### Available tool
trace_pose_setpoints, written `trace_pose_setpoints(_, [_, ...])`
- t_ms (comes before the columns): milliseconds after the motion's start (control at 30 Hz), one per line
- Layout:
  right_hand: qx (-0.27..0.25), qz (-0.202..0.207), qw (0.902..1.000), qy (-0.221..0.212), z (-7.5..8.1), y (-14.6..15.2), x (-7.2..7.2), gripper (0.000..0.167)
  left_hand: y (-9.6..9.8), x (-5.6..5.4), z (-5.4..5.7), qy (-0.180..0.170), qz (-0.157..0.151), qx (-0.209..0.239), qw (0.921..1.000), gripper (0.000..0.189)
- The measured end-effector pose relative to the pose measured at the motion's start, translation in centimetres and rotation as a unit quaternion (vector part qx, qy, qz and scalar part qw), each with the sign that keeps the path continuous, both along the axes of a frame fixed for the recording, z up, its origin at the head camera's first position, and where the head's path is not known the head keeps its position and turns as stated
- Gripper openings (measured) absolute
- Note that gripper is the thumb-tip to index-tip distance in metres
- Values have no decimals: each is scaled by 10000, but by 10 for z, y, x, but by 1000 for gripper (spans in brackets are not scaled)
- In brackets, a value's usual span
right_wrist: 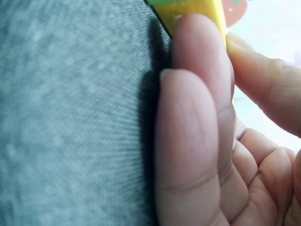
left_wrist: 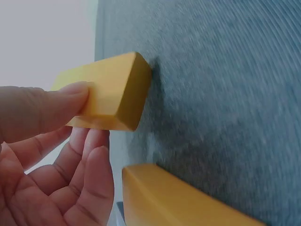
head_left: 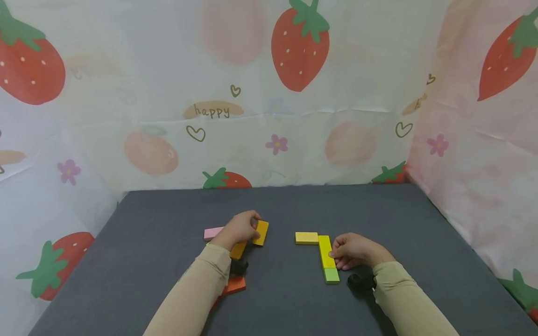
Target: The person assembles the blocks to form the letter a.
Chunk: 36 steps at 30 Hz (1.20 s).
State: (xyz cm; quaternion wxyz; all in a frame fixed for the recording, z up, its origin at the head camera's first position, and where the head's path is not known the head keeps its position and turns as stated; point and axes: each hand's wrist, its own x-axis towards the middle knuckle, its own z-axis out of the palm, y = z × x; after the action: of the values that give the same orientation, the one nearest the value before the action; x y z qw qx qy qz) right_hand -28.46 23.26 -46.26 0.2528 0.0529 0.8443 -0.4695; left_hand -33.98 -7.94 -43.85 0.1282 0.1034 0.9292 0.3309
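Observation:
My left hand point(head_left: 241, 229) pinches a yellow-orange wooden block point(left_wrist: 110, 87), thumb on its broad face; the block looks tilted just above the dark cloth. Beneath that hand lies another yellow-orange block point(head_left: 238, 250), close up in the left wrist view too. On the right, the fingertips of my right hand point(head_left: 355, 250) touch the right side of a bright yellow block point(head_left: 325, 249), with the thumb at its upper edge. A light green block point(head_left: 331, 276) sits against its near end, and a pale yellow block point(head_left: 306, 238) lies by its far left corner.
Partly behind the left hand lies a pink block point(head_left: 213, 233). Orange-red blocks point(head_left: 234, 285) lie beside the left sleeve, partly covered by it. A dark grey cloth point(head_left: 277, 308) covers the table, and a strawberry-print curtain point(head_left: 260, 154) hangs behind it and along the sides.

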Motion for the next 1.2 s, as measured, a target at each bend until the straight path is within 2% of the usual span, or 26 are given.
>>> trace_pose_setpoints(133, [1, -9, 10000, -28, 0, 1, -1, 14, 2, -1, 1, 88, -50, 52, 9999, 24])
trace_pose_setpoints(233, [12, -12, 10000, -53, 0, 0, -2, 14, 3, 0, 1, 20, -91, 173, 9998, 15])
trace_pose_setpoints(367, [34, 25, 10000, -26, 0, 0, -3, 14, 5, 0, 0, -61, -188, 244, 9995, 12])
trace_pose_setpoints(633, [20, -3, 10000, -47, 2, -1, -3, 13, 15, 0, 2, 182, -396, 220, 9988, 7])
trace_pose_setpoints(800, [7, -5, 10000, -46, 1, -1, -2, 14, 25, -2, 5, 218, -540, 232, 9980, 13])
trace_pose_setpoints(1200, [36, -12, 10000, -19, -2, -1, 0, 14, 41, -5, -2, -336, -799, 136, 9961, 18])
